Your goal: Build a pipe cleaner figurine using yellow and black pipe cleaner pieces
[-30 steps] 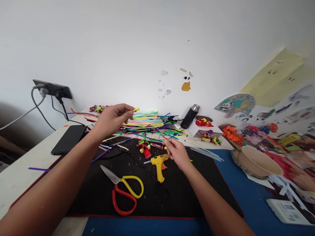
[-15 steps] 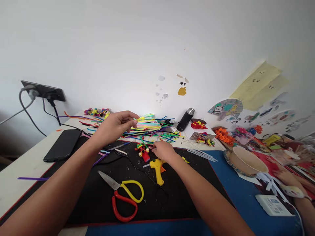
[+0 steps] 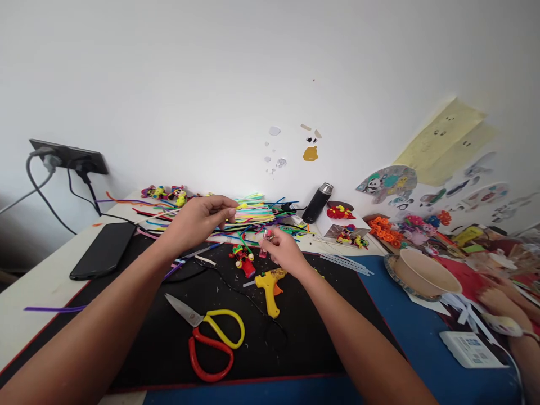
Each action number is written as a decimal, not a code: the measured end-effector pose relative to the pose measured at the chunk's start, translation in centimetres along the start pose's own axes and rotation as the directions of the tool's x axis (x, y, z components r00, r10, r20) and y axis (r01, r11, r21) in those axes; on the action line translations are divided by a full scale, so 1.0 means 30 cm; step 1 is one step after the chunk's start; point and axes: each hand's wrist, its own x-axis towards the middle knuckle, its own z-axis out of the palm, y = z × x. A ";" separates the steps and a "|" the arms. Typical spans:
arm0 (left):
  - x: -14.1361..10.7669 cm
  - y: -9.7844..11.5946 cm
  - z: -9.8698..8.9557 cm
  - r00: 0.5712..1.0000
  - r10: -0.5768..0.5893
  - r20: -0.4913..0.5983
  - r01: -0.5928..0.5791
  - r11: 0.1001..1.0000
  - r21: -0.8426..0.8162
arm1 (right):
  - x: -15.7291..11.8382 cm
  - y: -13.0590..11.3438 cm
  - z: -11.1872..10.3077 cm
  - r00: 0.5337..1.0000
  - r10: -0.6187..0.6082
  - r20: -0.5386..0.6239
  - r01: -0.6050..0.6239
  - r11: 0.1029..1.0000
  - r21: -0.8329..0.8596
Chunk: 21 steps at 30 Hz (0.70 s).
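My left hand (image 3: 206, 216) pinches a small yellow piece (image 3: 242, 206), likely pipe cleaner, between thumb and fingers above the pile of coloured pipe cleaners (image 3: 261, 215). Upright in my right hand (image 3: 283, 251) is a small see-through pink lighter (image 3: 264, 247), partly covered by the fingers. Just below and left of it, a red pipe-cleaner figure (image 3: 243, 262) with green and yellow parts lies on the black mat (image 3: 147, 343). A yellow glue gun (image 3: 268, 289) lies below my right hand. Nearer to me are scissors (image 3: 202, 326) with one red and one yellow handle.
A black phone (image 3: 103, 250) lies at the left. Behind stand a black flask (image 3: 318, 202) and a white box (image 3: 329, 226) with small figures around it. Clear glue sticks (image 3: 346, 263) lie right of the gun. A bowl (image 3: 428, 273) and another person's hand (image 3: 500, 301) are at the right.
My right hand has lifted slightly from beside the red figure, and the pink lighter now shows upright in it. My left hand stays nearly in place with the yellow piece.
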 end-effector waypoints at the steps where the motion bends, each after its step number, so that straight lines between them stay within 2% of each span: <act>1: 0.001 0.000 0.008 1.000 0.005 0.021 -0.005 1.000 -0.012 | -0.012 -0.017 -0.002 0.999 -0.024 0.032 0.016 0.974 0.226; 3: 0.001 0.004 0.027 0.997 0.009 0.082 -0.004 0.998 -0.067 | -0.036 -0.050 0.006 0.996 -0.063 0.066 0.021 0.864 0.502; 6: -0.004 0.015 0.057 0.985 -0.016 0.173 0.042 0.988 -0.152 | -0.066 -0.083 0.051 0.991 -0.057 0.120 -0.040 0.733 0.680; 10: -0.010 0.016 0.090 0.953 -0.050 0.300 0.102 0.982 -0.160 | -0.084 -0.093 0.131 0.948 -0.132 0.290 -0.139 0.649 0.748; 13: -0.010 0.007 0.108 0.892 -0.093 0.442 0.187 0.967 -0.175 | -0.088 -0.089 0.162 0.891 -0.222 0.396 -0.182 0.624 0.760; 16: -0.010 0.002 0.118 0.847 -0.119 0.518 0.251 0.949 -0.192 | -0.093 -0.077 0.162 0.864 -0.267 0.427 -0.213 0.575 0.790; 21: -0.012 0.017 0.124 0.834 -0.116 0.539 0.261 0.944 -0.202 | -0.107 -0.035 0.137 0.877 -0.258 0.406 -0.246 0.485 0.839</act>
